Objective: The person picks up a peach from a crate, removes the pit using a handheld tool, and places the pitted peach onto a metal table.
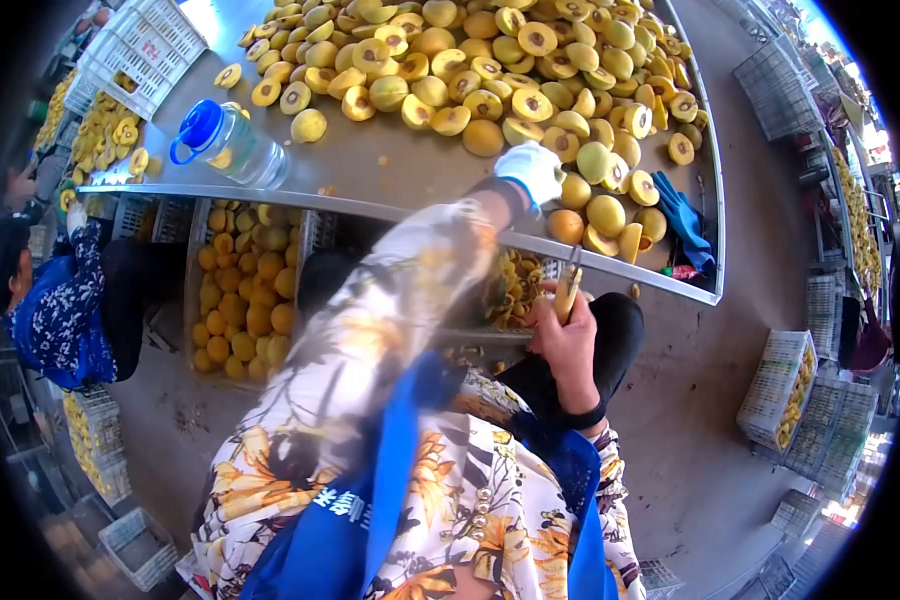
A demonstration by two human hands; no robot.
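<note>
My left hand (532, 172), in a white glove, reaches over the table to the near edge of a pile of yellow peaches (455, 88), many cut in half with brown pits or hollows showing. It is beside several whole and halved peaches (606, 214); its fingers are partly hidden and blurred. Bare and closed, my right hand (565, 345) is in front of the table edge above my knee. It grips a wooden-handled tool (567, 292) with a narrow metal tip pointing up. Below the table, between my arms, sits a crate of cut peach pieces (515, 290).
A water bottle (232, 145) with a blue lid stands on the metal table (360, 165). Blue gloves (682, 218) lie at its right corner. A peach crate (245, 290) is under the table. A co-worker (65, 300) sits at left. Crates (778, 390) stand on the right.
</note>
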